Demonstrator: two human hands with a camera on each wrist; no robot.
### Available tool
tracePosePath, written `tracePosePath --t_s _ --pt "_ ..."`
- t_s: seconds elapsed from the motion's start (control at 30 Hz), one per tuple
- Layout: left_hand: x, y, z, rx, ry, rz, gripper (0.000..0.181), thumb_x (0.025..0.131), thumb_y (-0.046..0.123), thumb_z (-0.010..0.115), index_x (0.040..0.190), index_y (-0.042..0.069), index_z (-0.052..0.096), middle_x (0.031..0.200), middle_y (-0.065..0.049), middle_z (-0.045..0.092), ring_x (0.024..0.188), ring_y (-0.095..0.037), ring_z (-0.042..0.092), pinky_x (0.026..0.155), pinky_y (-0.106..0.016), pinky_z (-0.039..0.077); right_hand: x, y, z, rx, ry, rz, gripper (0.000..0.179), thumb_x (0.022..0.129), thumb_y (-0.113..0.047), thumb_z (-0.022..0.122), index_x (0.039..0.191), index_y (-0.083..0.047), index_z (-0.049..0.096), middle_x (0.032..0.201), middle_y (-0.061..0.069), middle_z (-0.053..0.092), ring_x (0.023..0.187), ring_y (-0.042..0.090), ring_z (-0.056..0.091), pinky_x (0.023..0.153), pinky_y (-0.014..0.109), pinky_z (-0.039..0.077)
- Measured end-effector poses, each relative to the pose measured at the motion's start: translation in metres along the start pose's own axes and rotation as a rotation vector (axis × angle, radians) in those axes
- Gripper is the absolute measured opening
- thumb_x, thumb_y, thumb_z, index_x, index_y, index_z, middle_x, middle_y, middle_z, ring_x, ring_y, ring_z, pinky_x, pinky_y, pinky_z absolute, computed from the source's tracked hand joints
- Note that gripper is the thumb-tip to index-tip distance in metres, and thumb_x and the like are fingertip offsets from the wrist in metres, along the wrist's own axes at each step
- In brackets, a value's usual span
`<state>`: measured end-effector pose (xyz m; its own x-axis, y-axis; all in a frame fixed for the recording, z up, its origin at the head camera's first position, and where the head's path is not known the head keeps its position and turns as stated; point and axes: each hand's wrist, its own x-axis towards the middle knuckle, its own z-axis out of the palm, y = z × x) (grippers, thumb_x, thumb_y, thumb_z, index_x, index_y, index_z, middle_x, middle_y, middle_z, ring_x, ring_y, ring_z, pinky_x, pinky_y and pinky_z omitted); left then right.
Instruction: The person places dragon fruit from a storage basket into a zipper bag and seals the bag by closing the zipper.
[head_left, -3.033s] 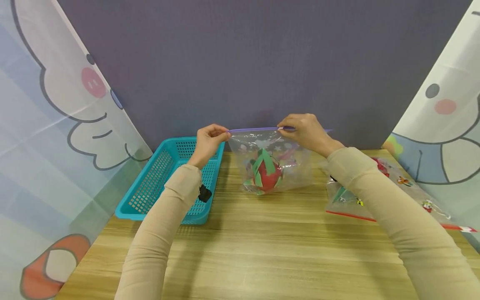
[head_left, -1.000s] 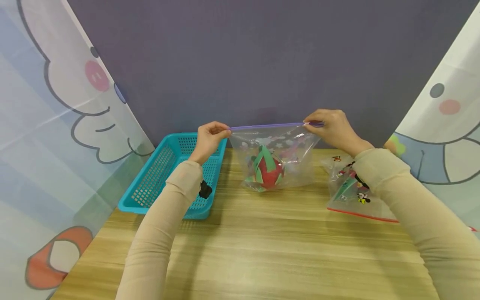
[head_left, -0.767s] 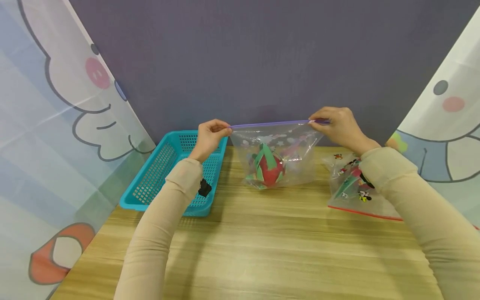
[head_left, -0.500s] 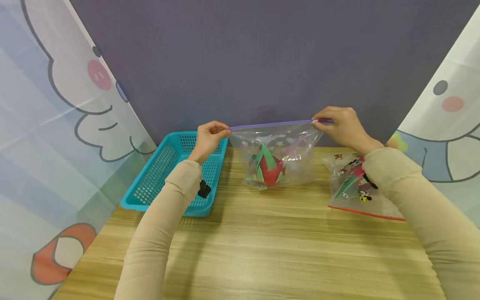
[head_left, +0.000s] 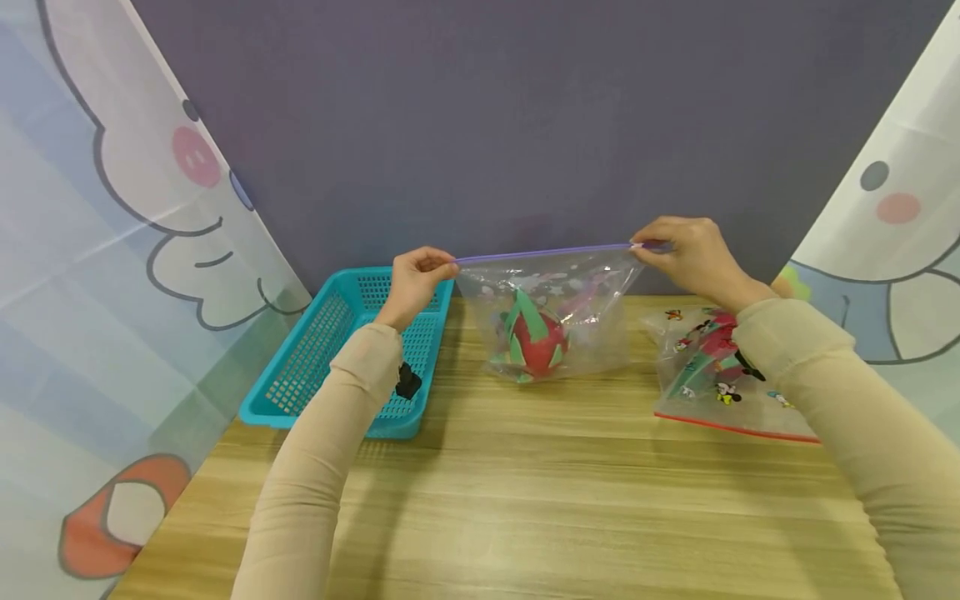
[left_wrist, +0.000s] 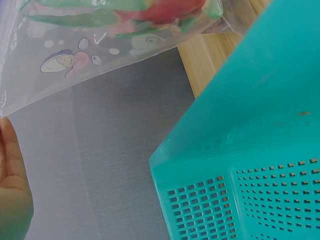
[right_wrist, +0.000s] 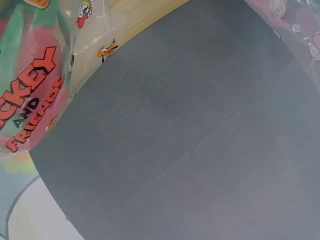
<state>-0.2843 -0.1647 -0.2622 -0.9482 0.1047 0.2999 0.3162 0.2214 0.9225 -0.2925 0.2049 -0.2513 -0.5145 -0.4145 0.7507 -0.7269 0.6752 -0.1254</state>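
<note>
Upright over the table hangs a clear zip bag (head_left: 592, 333) with a purple zip strip and printed cartoon figures. Inside it sits a red dragon fruit (head_left: 542, 343) with green scales. My left hand (head_left: 417, 279) pinches the bag's upper left corner between thumb and fingers. At the other end of the strip, my right hand (head_left: 690, 254) pinches the small white slider (head_left: 637, 246), with a short piece of strip beyond it. In the left wrist view, part of my left hand (left_wrist: 12, 185) shows at the bag's corner. The right wrist view does not show my right hand.
A turquoise perforated basket (head_left: 273, 367) stands on the left, partly behind my left arm. On the right lies a second clear bag (head_left: 697, 400) with a red strip and a red-and-green thing inside, partly under my right forearm. A grey panel (head_left: 517, 125) rises behind the wooden table (head_left: 495, 508).
My right hand has moved right along the purple strip with the slider, from about its middle to near the right end. My left hand keeps its pinch on the left corner.
</note>
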Motion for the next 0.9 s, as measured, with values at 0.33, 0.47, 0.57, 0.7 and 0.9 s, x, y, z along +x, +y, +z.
tracePosePath --t_s 0.33,0.47,0.57,0.7,0.9 --pt "0.002 0.001 -0.004 -0.008 0.020 0.004 0.009 0.086 0.006 0.062 0.094 0.002 0.065 0.084 0.001 0.065 0.095 -0.033 0.060 0.084 -0.032 0.051 0.003 0.004 -0.005 -0.023 0.018 -0.044 0.010 0.070 0.003 0.074 0.080 -0.001 0.071 0.075 0.009 0.069 0.064 0.018 0.060 0.062 0.012 0.039" --pt "0.006 0.001 -0.005 -0.016 0.026 -0.008 0.009 0.085 0.005 0.063 0.093 0.002 0.065 0.084 0.000 0.066 0.093 -0.028 0.061 0.083 -0.032 0.051 0.005 0.005 -0.007 -0.014 0.017 -0.048 0.010 0.071 0.004 0.073 0.080 0.000 0.071 0.075 0.010 0.069 0.064 0.019 0.060 0.062 0.010 0.037" --pt "0.012 -0.002 -0.004 -0.024 0.028 -0.018 0.009 0.085 0.005 0.063 0.093 0.001 0.065 0.085 -0.001 0.066 0.090 -0.025 0.063 0.082 -0.031 0.052 0.006 0.004 -0.008 -0.019 0.011 -0.033 0.009 0.072 0.004 0.072 0.081 0.002 0.071 0.075 0.011 0.069 0.064 0.022 0.062 0.061 0.011 0.037" --pt "0.028 -0.008 -0.001 0.011 0.058 0.000 0.008 0.084 0.007 0.065 0.091 0.003 0.066 0.083 0.000 0.067 0.086 -0.020 0.064 0.079 -0.028 0.052 0.011 0.003 -0.011 -0.052 -0.025 0.010 0.008 0.075 0.002 0.071 0.083 0.003 0.070 0.077 0.014 0.068 0.066 0.026 0.063 0.062 0.026 0.043" --pt "0.045 -0.007 0.010 0.070 0.142 0.077 0.007 0.083 0.008 0.067 0.088 0.005 0.067 0.083 -0.003 0.067 0.082 -0.013 0.063 0.078 -0.028 0.052 0.015 0.004 -0.020 -0.088 -0.070 0.123 0.008 0.080 -0.001 0.067 0.087 0.004 0.069 0.082 0.016 0.068 0.071 0.030 0.063 0.069 0.043 0.046"
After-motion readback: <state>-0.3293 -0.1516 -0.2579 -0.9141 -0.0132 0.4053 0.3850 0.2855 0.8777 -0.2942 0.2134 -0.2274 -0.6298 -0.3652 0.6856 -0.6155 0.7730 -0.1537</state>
